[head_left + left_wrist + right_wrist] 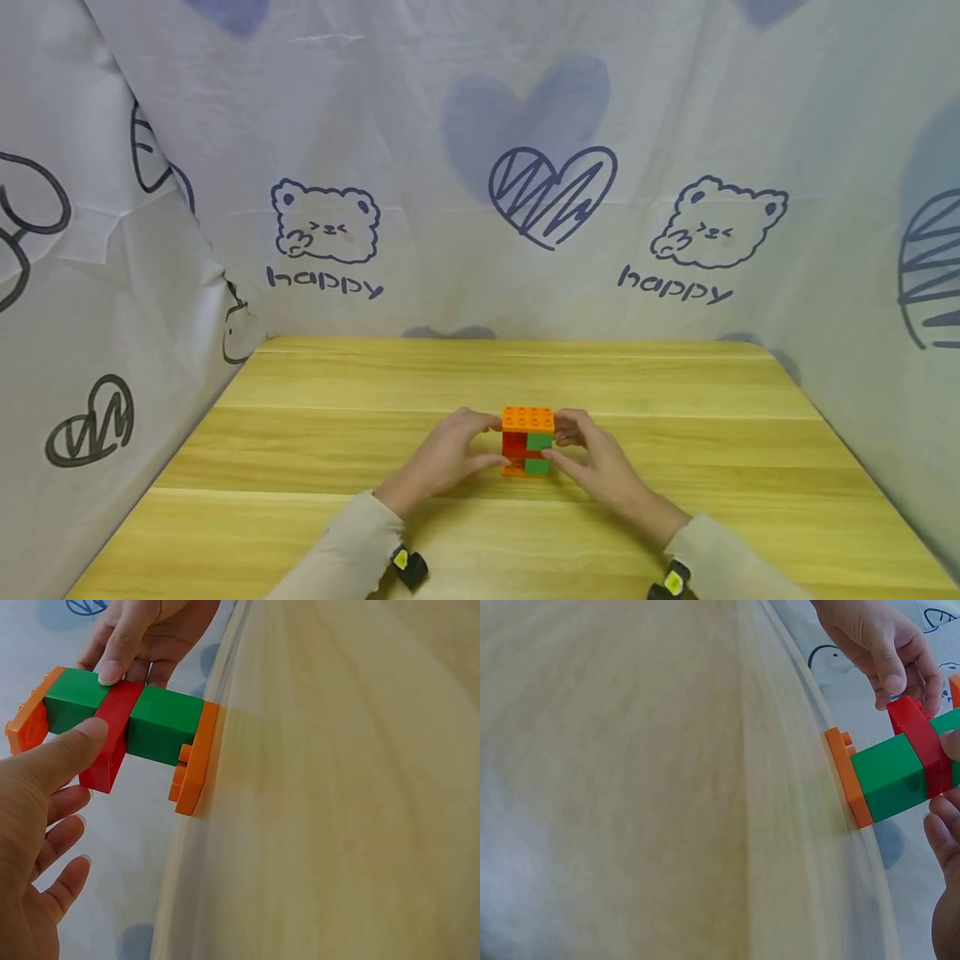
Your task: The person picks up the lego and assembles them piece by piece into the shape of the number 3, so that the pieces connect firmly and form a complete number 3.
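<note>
A toy block structure [537,441] stands upright on the table, with orange plates at top and bottom, green blocks between them and a red brick [114,739] across the middle. My right hand [603,467] holds it from the right, thumb on the red brick and fingers behind. At the left side is my left hand [442,458], its thumb by the red brick's projecting end. The other left fingers [64,840] are spread and loosely bent, apart from the blocks. From the frames I cannot tell whether the left thumb touches the brick.
The structure stands on a wooden table [337,450]. White cloth [420,167] printed with hearts, bears and the word happy hangs behind the table and along both sides. Each sleeved forearm carries a small black device [410,568] near the wrist.
</note>
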The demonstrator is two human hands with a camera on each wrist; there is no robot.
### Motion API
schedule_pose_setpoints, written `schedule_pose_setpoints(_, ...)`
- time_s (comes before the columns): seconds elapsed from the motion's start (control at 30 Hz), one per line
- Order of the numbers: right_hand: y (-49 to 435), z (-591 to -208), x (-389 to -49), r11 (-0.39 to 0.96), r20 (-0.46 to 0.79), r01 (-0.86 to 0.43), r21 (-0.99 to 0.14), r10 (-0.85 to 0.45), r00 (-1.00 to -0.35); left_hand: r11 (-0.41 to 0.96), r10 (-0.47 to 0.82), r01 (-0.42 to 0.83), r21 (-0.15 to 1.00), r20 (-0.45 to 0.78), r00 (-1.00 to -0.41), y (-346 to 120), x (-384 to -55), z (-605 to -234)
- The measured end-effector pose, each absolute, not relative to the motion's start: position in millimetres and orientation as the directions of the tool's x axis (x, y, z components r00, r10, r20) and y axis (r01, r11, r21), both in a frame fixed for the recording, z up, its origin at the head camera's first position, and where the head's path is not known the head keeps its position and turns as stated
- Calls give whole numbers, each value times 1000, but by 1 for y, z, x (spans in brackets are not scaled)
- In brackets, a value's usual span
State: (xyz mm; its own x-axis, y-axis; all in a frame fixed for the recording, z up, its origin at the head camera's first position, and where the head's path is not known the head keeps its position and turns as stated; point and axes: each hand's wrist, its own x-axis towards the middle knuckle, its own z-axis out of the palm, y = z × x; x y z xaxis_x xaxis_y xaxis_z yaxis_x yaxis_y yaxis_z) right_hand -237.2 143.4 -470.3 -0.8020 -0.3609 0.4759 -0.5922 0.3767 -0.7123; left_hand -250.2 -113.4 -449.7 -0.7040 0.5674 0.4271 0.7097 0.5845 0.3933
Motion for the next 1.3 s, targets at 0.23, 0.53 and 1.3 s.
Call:
schedule_pose_setpoints(0.23, 147, -473, -235, 338, 453, -571, -748, -368, -812, 576, 575, 735, 358, 462, -675, -112, -249, -453)
schedule_pose_setpoints(0.53, 144, -472, -233, 336, 426, -540, -772, -357, -831, 569, 618, 796, 205, 532, -579, -111, -253, -458)
schedule_pose_setpoints(1.3, 139, -457, -242, 294, 280, -349, -890, -250, -927, 585, 567, 752, 305, 509, -648, -106, -265, -457)
